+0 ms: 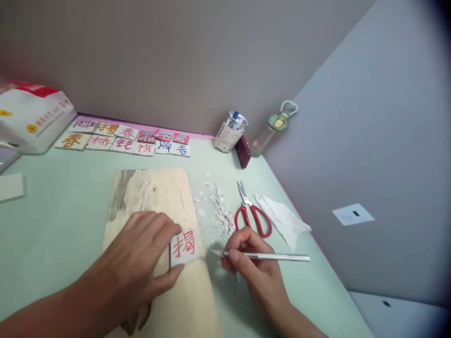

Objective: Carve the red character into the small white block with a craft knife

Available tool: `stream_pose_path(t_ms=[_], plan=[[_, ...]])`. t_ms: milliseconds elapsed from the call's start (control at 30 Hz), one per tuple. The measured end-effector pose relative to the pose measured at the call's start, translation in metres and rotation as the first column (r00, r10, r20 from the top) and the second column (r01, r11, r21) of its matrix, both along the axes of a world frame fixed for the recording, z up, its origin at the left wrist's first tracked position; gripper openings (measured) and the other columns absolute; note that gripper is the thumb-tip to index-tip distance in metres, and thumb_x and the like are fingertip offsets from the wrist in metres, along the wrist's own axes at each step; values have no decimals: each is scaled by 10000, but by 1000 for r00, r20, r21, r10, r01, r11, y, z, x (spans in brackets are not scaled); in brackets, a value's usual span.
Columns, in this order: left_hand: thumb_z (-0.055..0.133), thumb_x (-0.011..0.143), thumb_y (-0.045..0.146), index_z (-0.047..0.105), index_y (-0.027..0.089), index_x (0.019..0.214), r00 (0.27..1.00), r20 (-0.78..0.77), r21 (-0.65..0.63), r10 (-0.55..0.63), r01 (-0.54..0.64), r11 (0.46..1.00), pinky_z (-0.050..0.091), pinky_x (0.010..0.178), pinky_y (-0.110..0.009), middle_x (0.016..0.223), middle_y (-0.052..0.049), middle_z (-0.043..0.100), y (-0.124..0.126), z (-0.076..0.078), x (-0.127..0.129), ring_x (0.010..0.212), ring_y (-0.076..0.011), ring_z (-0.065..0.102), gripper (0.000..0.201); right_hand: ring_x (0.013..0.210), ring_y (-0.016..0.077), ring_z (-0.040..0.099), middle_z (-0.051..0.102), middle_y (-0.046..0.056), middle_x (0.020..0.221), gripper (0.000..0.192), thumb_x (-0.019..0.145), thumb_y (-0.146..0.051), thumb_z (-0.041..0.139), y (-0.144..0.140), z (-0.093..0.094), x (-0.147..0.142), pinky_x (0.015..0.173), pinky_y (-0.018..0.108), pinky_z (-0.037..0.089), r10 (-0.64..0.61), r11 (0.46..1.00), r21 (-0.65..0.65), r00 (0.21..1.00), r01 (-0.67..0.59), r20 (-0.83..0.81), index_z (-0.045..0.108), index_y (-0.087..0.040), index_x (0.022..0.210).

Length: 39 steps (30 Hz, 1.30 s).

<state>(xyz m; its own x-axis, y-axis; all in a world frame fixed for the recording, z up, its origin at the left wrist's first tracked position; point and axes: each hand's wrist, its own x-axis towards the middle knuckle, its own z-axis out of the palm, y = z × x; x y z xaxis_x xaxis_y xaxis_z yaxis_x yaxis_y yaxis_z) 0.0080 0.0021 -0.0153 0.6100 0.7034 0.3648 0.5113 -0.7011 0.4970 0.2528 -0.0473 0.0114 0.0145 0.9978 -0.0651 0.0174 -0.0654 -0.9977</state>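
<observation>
A small white tile (183,246) bearing a red painted Chinese character lies on a pale wooden board (155,197), near the board's right edge and toward the person's side of it. The left hand (141,256) rests over the tile's left side, fingers curled along its top edge and the thumb pressed under its lower edge, so the tile is pinned flat against the board. Just to the right of the tile, the right hand (250,263) is closed around a slim silver craft knife (262,256), held like a pen, lying nearly level with its blade tip pointing left toward the tile; the tip sits just beside the tile's right edge, and whether it touches cannot be told. A scatter of white shavings (218,209) spreads over the light green tabletop (59,211) between the board and a pair of red-handled scissors (252,211), which lie shut with the blades pointing away from the person. Right of the scissors lies a crumpled white sheet of paper (282,216). Farther back along the wall, two rows of finished tiles (123,138) with characters in orange, red, blue and purple are laid side by side. Near the back right corner stand a clear jar of pens (230,131), a dark red case (243,151) leaning beside it, and a clear water bottle with a green lid (273,129). At the far left sits a white bag with red print (33,117).
</observation>
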Motion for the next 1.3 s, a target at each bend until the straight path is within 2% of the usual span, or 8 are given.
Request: stream_pose_path(t_ms=[67,167,300,467,700,933,1167,1300], plan=[[616,912,176,580,215,1164,1000,23,-5,1,-1,1000,370,916,-465,1044,-45,598,-1,2,0,977,-288,529,258,588,122,544,651,-8,682,228,928,-360,768,-1,1,0,532,215,424,-4,999,49,997,1,71,645,-211,807],[614,824,152,594,229,1047,998,63,-83,-30,36,996,376,905,-468,973,-20,591,-14,2,8,913,-271,533,237,602,124,536,620,-21,705,141,929,-250,710,-5,5,-3,539,222,422,-13,986,164,975,-24,221,627,-223,819],[611,770,121,622,228,982,999,3,-136,-36,36,990,401,898,-466,945,-15,597,-26,-2,15,898,-267,538,238,607,126,549,601,-33,713,142,931,-153,626,-11,10,-11,561,234,450,12,949,287,929,-127,371,566,-237,834],[596,798,153,638,214,992,1000,-3,-135,-24,23,991,424,891,-472,966,-34,607,-23,-5,15,919,-280,541,208,612,139,582,627,-10,731,161,919,-97,591,-11,8,-20,569,251,468,26,885,383,849,-265,528,547,-238,856],[594,789,128,618,209,981,999,29,-169,-40,44,985,412,871,-483,958,-39,579,-23,-7,16,930,-286,513,209,628,145,603,634,-1,759,182,921,-79,588,-9,-5,-24,565,249,468,6,857,429,837,-286,547,527,-247,888],[586,795,130,611,204,924,997,52,-172,-48,57,984,397,863,-479,932,-35,565,-21,-6,18,908,-275,497,151,642,144,603,644,6,784,173,936,-82,595,-8,-5,-24,582,251,473,38,846,422,827,-325,561,535,-243,921],[589,811,122,617,209,921,999,23,-188,-49,52,981,393,873,-466,932,-28,571,-22,-3,16,909,-266,503,143,617,141,569,624,-1,770,140,932,-106,581,-7,-11,-23,550,252,433,17,849,414,799,-330,601,545,-241,939],[599,797,134,613,206,914,998,8,-193,-59,59,979,391,871,-466,935,-32,572,-21,-2,17,911,-270,505,138,648,158,602,649,17,796,149,929,-98,569,-8,-13,-23,571,261,471,18,835,433,802,-341,597,549,-242,961]])
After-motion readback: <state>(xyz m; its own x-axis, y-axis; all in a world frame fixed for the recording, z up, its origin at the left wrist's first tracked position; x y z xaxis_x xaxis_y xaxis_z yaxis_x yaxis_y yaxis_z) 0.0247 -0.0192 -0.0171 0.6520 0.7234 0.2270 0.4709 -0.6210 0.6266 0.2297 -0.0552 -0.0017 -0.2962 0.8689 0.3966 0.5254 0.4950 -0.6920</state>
